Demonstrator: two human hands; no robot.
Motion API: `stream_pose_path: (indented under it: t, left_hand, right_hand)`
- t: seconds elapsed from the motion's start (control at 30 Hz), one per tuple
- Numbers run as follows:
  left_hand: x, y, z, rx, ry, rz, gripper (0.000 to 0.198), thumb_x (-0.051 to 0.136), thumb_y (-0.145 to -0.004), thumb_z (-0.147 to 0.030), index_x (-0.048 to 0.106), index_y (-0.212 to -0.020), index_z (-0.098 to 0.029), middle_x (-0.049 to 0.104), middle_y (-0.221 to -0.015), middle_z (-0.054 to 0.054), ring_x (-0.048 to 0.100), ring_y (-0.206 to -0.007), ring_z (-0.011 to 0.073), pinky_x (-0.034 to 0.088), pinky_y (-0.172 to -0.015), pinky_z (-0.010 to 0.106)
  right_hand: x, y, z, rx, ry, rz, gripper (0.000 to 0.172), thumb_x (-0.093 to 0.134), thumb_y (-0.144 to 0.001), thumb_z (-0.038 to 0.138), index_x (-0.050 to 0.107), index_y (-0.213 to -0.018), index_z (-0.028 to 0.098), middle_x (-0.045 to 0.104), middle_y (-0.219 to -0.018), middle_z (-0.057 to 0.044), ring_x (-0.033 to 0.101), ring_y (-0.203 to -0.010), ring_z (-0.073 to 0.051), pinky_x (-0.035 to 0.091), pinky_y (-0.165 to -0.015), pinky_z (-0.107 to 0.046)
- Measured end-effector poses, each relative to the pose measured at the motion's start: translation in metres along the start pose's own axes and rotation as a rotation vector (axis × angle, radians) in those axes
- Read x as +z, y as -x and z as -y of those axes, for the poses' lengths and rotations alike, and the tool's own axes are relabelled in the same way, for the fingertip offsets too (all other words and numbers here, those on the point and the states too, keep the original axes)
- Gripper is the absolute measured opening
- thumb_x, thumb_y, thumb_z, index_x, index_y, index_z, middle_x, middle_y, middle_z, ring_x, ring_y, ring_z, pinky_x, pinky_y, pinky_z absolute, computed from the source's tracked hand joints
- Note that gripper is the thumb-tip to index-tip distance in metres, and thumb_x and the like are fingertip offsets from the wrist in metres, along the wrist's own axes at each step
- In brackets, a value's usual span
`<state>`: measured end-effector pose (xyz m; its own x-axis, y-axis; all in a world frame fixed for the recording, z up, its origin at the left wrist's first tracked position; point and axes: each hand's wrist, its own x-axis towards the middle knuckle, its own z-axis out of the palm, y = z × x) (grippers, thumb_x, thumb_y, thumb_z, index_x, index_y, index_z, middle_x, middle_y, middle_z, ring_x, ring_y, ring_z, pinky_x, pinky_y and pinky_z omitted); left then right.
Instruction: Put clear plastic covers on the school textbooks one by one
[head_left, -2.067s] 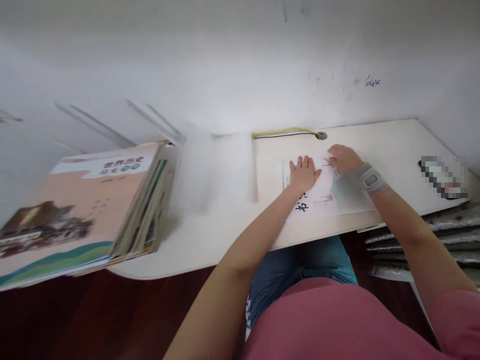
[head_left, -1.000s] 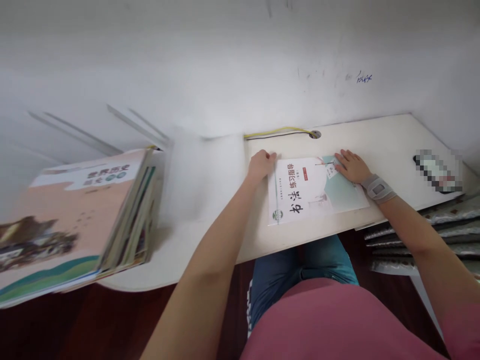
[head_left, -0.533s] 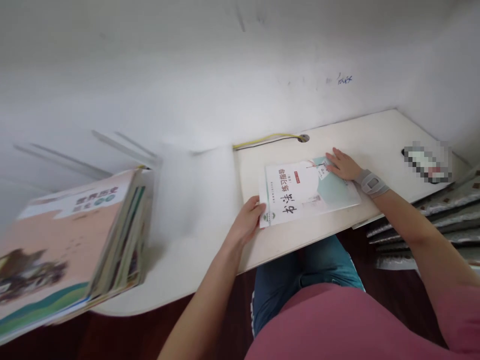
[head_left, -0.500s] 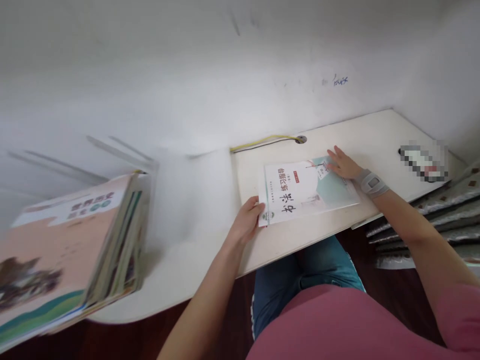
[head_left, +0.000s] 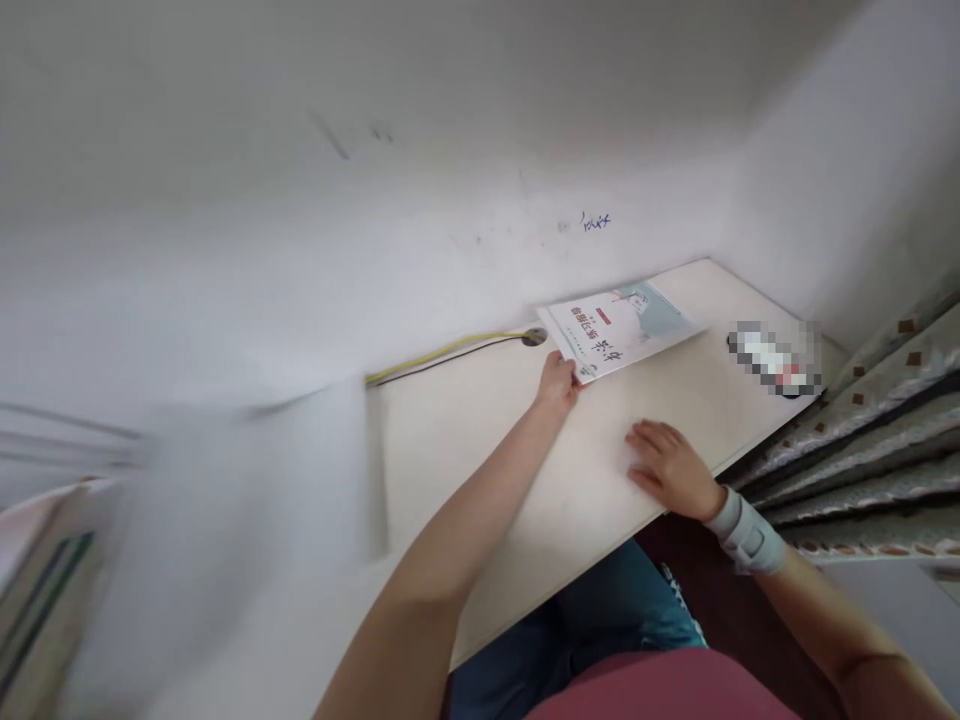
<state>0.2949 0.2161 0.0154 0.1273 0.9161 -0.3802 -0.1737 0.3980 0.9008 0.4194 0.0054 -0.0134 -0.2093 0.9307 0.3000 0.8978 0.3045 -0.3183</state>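
A thin white and pale green booklet (head_left: 622,325) with Chinese lettering lies toward the back of the white desk (head_left: 450,460), close to the wall. My left hand (head_left: 559,380) grips its near left corner, thumb on top. Apart from the booklet, my right hand (head_left: 671,468) hovers low over or rests on the desk near the front edge, its fingers stretched out and holding nothing. A grey band (head_left: 746,530) is around my right wrist.
Yellow and black cables (head_left: 450,352) run along the wall into a round hole (head_left: 534,337) in the desk. A blurred-out object (head_left: 776,358) lies at the right. Patterned curtain folds (head_left: 885,430) hang beyond it. Stacked books (head_left: 45,590) show at the far left.
My left hand has moved the booklet back toward the wall. My right hand has come off the booklet and drawn nearer the front edge. The view has turned right.
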Motion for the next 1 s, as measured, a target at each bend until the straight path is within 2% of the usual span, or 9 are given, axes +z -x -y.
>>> stream_pose_path:
  t: [0.1, 0.27, 0.4, 0.5, 0.67, 0.73, 0.8, 0.9, 1.0]
  left_hand:
    - [0.016, -0.018, -0.004, -0.022, -0.046, 0.034, 0.034, 0.053, -0.07, -0.002, 0.055, -0.101, -0.016, 0.072, -0.088, 0.008, 0.072, -0.076, 0.0198, 0.062, -0.067, 0.037]
    - [0.022, -0.03, -0.002, -0.021, -0.152, 0.046, 0.024, 0.054, -0.076, -0.005, 0.057, -0.099, -0.01, 0.072, -0.08, 0.011, 0.071, -0.07, 0.0213, 0.062, -0.064, 0.038]
    - [0.013, -0.029, -0.003, 0.037, -0.284, 0.041, 0.009, 0.056, -0.085, -0.019, 0.058, -0.089, -0.012, 0.069, -0.072, 0.01, 0.071, -0.07, 0.0216, 0.06, -0.065, 0.036]
    - [-0.005, -0.024, -0.013, 0.132, -0.446, 0.041, 0.018, 0.058, -0.087, -0.032, 0.059, -0.079, -0.015, 0.069, -0.072, 0.009, 0.071, -0.08, 0.0248, 0.057, -0.076, 0.04]
    - [-0.047, 0.01, -0.027, 0.315, -0.691, 0.03, 0.004, 0.061, -0.082, -0.021, 0.064, -0.082, -0.019, 0.071, -0.105, 0.011, 0.058, -0.118, 0.0287, 0.037, -0.108, 0.044]
    - [-0.072, 0.036, -0.027, 0.388, -0.794, 0.041, 0.014, 0.059, -0.081, -0.018, 0.067, -0.092, -0.02, 0.066, -0.121, 0.01, 0.051, -0.126, 0.0268, 0.032, -0.112, 0.041]
    - [-0.104, 0.066, -0.027, 0.503, -1.022, 0.025, 0.026, 0.055, -0.084, -0.019, 0.066, -0.107, -0.02, 0.059, -0.134, 0.011, 0.046, -0.132, 0.0261, 0.031, -0.114, 0.041]
    - [-0.162, 0.112, -0.028, 0.58, -1.453, -0.179, 0.038, 0.047, -0.089, -0.022, 0.059, -0.125, -0.016, 0.049, -0.144, 0.016, 0.036, -0.139, 0.0301, 0.027, -0.114, 0.046]
    - [-0.216, 0.147, -0.028, 0.388, -1.636, -0.488, 0.047, 0.044, -0.091, -0.027, 0.049, -0.135, -0.01, 0.039, -0.149, 0.022, 0.029, -0.141, 0.038, 0.028, -0.112, 0.054]
  right_hand:
    - [0.001, -0.004, 0.002, -0.013, 0.031, 0.031, 0.04, 0.052, -0.09, 0.035, 0.057, -0.127, 0.02, 0.054, -0.137, -0.015, 0.047, -0.131, -0.03, 0.038, -0.109, -0.053]
    - [-0.003, -0.002, 0.003, -0.013, 0.01, 0.042, 0.041, 0.051, -0.09, 0.033, 0.056, -0.129, 0.02, 0.052, -0.141, -0.013, 0.045, -0.133, -0.027, 0.039, -0.11, -0.05]
    - [-0.004, -0.001, 0.001, 0.005, 0.001, 0.042, 0.041, 0.051, -0.09, 0.033, 0.057, -0.128, 0.022, 0.053, -0.141, -0.01, 0.047, -0.132, -0.027, 0.04, -0.11, -0.05]
    - [-0.004, -0.002, -0.001, 0.003, -0.003, 0.036, 0.041, 0.051, -0.089, 0.032, 0.058, -0.129, 0.023, 0.054, -0.14, -0.01, 0.048, -0.131, -0.028, 0.042, -0.107, -0.052]
    - [-0.003, 0.002, -0.007, -0.02, 0.032, 0.034, 0.04, 0.049, -0.09, 0.033, 0.058, -0.128, 0.022, 0.055, -0.139, -0.01, 0.049, -0.13, -0.029, 0.042, -0.107, -0.052]
    - [-0.003, 0.006, -0.012, -0.039, 0.054, 0.04, 0.04, 0.048, -0.091, 0.035, 0.058, -0.128, 0.022, 0.055, -0.139, -0.011, 0.049, -0.13, -0.029, 0.042, -0.107, -0.051]
    - [-0.004, 0.004, -0.019, -0.05, 0.091, 0.057, 0.04, 0.045, -0.092, 0.037, 0.06, -0.126, 0.022, 0.057, -0.137, -0.011, 0.051, -0.127, -0.029, 0.045, -0.104, -0.05]
    - [-0.006, -0.019, -0.03, -0.018, 0.214, 0.107, 0.043, 0.038, -0.094, 0.038, 0.06, -0.126, 0.022, 0.057, -0.135, -0.015, 0.056, -0.118, -0.033, 0.05, -0.092, -0.051]
    - [-0.004, -0.065, -0.038, -0.03, 0.363, 0.076, 0.051, 0.033, -0.095, 0.041, 0.051, -0.138, 0.018, 0.04, -0.149, -0.02, 0.042, -0.133, -0.038, 0.041, -0.101, -0.057]
